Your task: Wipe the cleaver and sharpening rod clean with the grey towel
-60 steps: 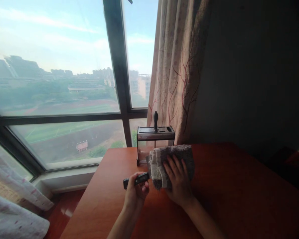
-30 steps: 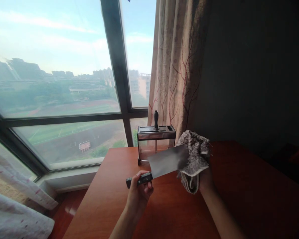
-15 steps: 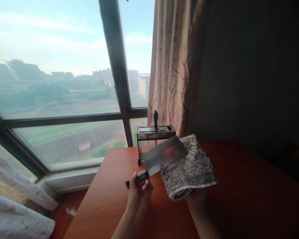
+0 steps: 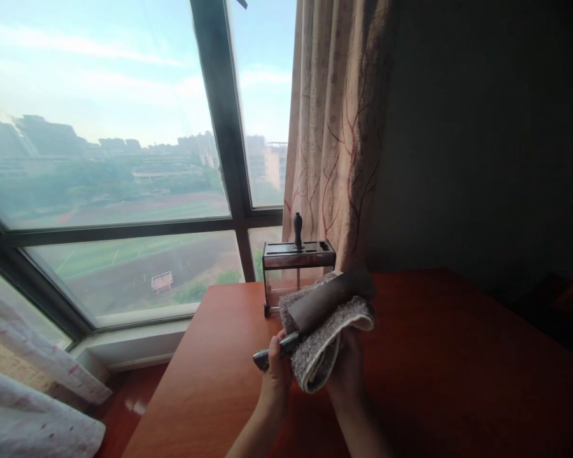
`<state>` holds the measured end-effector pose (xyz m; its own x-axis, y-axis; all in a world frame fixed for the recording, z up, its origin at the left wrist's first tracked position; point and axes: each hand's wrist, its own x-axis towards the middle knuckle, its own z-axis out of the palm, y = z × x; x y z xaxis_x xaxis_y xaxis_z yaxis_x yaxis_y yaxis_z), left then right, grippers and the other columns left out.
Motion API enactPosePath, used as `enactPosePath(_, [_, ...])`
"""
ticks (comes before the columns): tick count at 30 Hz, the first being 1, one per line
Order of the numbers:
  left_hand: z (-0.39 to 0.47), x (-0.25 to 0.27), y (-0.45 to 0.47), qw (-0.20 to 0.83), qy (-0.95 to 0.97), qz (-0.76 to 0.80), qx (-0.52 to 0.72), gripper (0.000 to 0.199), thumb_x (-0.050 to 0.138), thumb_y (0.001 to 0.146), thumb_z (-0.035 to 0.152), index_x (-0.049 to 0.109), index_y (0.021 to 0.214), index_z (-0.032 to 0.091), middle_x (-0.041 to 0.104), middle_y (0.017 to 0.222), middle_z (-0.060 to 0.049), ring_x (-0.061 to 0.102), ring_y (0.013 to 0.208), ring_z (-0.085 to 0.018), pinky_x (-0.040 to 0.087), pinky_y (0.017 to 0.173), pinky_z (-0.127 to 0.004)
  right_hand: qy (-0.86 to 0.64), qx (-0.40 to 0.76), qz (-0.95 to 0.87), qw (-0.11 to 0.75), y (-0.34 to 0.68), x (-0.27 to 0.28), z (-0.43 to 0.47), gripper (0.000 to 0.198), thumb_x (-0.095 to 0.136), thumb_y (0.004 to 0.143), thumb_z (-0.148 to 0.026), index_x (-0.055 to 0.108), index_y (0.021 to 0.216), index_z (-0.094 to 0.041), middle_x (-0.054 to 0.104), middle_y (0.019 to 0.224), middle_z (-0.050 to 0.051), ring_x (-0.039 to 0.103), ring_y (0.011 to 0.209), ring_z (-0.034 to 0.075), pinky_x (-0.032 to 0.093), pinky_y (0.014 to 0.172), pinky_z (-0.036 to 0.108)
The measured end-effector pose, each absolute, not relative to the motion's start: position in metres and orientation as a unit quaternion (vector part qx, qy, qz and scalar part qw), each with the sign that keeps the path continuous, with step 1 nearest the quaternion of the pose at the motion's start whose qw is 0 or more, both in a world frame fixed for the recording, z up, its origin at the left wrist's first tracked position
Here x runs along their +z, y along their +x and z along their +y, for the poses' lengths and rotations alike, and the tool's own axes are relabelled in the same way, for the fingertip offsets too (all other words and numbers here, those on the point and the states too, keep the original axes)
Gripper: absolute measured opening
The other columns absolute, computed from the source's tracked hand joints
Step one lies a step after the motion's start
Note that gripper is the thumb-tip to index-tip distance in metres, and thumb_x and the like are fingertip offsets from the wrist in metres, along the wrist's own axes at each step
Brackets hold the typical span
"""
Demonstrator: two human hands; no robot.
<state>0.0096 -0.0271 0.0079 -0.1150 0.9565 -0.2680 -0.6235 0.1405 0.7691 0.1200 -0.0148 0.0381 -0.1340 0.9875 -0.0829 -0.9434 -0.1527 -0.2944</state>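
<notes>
1. Grey steel shows on the broad blade of a Chinese-style cleaver (image 4: 327, 304), which lies slantwise over a folded terry towel (image 4: 315, 353), held above the table's near-middle part and in front of the knife block.
2. Cleaver writing: the dark handle is too small and shaded to show whether anything is printed on it; the blade's far end is dark and blurred, so its edge and corner are hard to make out.
3. Left hand (image 4: 277, 376): closed around the cleaver's handle, thumb along the top, the butt sticking out past it; the other fingers are largely hidden.
4. Right hand (image 4: 347, 366): under the towel, holding it from below against the blade; cloth covers the fingers, so how tightly they curl cannot be told.
5. Towel: mottled grey-brown pile with a pale hem, its near end rolled into a loop.
6. Knife block (image 4: 298, 259): clear-sided, with a dark slotted top, upright at the table's far edge; its lower right part is hidden behind the towel. One black handle (image 4: 298, 230) stands up from it, a thin rod visible below.
7. Table (image 4: 205, 375): reddish-brown wood, its right side sinking into shadow.
8. Behind: a branch-patterned curtain (image 4: 337, 127) and a window (image 4: 124, 152), both cut off at the top.
</notes>
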Motion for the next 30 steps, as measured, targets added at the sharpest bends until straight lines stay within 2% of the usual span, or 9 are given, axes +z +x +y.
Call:
enactPosePath(2, [-0.026,0.003,0.008,0.608,0.204,0.456,0.617,0.067,0.062,0.068,0.065,0.064,0.113,0.015,0.073,0.088,-0.006,0.065,0.087,-0.026,0.047,0.075,-0.033,-0.150,0.745,-0.077,0.646,0.114,0.036,-0.016,0.029,0.072,0.069,-0.041,0.071,0.094,-0.025,0.075,0.086,0.001,0.067,0.096,0.026,0.049,0.091,0.045])
enactPosePath(4, [-0.026,-0.001,0.006,0.598,0.215,0.487,0.600,0.065,0.063,0.067,0.064,0.067,0.107,0.013,0.073,0.084,-0.007,0.065,0.085,-0.027,0.048,0.072,-0.033,-0.159,0.749,-0.078,0.639,0.112,0.035,-0.016,0.027,0.072,0.070,-0.040,0.072,0.092,-0.024,0.075,0.086,0.001,0.067,0.096,0.026,0.050,0.091,0.043])
enactPosePath(7, [-0.025,-0.002,0.002,0.605,0.268,0.470,0.584,0.059,0.063,0.068,0.062,0.067,0.101,0.013,0.069,0.068,-0.004,0.062,0.063,-0.020,0.045,0.057,-0.029,-0.169,0.751,-0.083,0.633,0.121,0.035,-0.012,0.026,0.071,0.070,-0.039,0.072,0.091,-0.023,0.075,0.087,0.001,0.067,0.092,0.026,0.050,0.089,0.043])
enactPosePath(10, [-0.018,-0.001,-0.003,0.620,0.310,0.437,0.573,0.053,0.065,0.068,0.058,0.065,0.099,0.014,0.061,0.055,0.001,0.050,0.043,-0.012,0.036,0.044,-0.023,-0.187,0.731,-0.101,0.648,0.141,0.035,-0.004,0.025,0.068,0.072,-0.043,0.072,0.087,-0.023,0.075,0.084,0.001,0.068,0.087,0.026,0.050,0.088,0.044])
enactPosePath(15, [-0.002,-0.006,-0.009,0.650,0.287,0.423,0.562,0.054,0.063,0.065,0.062,0.063,0.087,0.013,0.062,0.053,-0.003,0.042,0.032,-0.009,0.025,0.035,-0.021,-0.191,0.677,-0.128,0.700,0.181,0.042,0.008,0.028,0.062,0.074,-0.046,0.070,0.094,-0.029,0.075,0.091,-0.002,0.065,0.098,0.027,0.047,0.092,0.047])
enactPosePath(19, [-0.002,-0.010,-0.008,0.659,0.268,0.408,0.571,0.054,0.064,0.064,0.061,0.063,0.090,0.013,0.063,0.056,-0.004,0.045,0.035,-0.010,0.026,0.037,-0.021,-0.200,0.638,-0.127,0.732,0.198,0.051,0.008,0.028,0.060,0.075,-0.044,0.069,0.098,-0.030,0.074,0.097,-0.002,0.064,0.103,0.027,0.044,0.096,0.047])
enactPosePath(23, [-0.011,-0.005,-0.001,0.672,0.244,0.403,0.572,0.052,0.067,0.065,0.058,0.064,0.094,0.015,0.064,0.064,-0.003,0.051,0.044,-0.011,0.032,0.041,-0.020,-0.191,0.630,-0.119,0.743,0.195,0.048,0.004,0.030,0.060,0.074,-0.045,0.069,0.100,-0.031,0.074,0.098,-0.002,0.063,0.104,0.027,0.043,0.096,0.049])
enactPosePath(27, [-0.021,0.000,0.006,0.678,0.229,0.393,0.577,0.054,0.068,0.068,0.057,0.063,0.104,0.018,0.069,0.084,-0.006,0.061,0.057,-0.013,0.039,0.046,-0.020,-0.186,0.663,-0.097,0.719,0.173,0.039,-0.002,0.032,0.060,0.074,-0.047,0.069,0.099,-0.030,0.074,0.094,-0.001,0.064,0.100,0.028,0.045,0.093,0.050])
enactPosePath(30, [-0.026,-0.001,0.011,0.687,0.207,0.387,0.579,0.055,0.069,0.070,0.054,0.061,0.112,0.020,0.071,0.093,-0.008,0.068,0.072,-0.020,0.048,0.055,-0.025,-0.175,0.697,-0.089,0.690,0.147,0.033,-0.008,0.032,0.061,0.073,-0.048,0.071,0.095,-0.027,0.075,0.088,0.001,0.066,0.095,0.028,0.047,0.092,0.048])
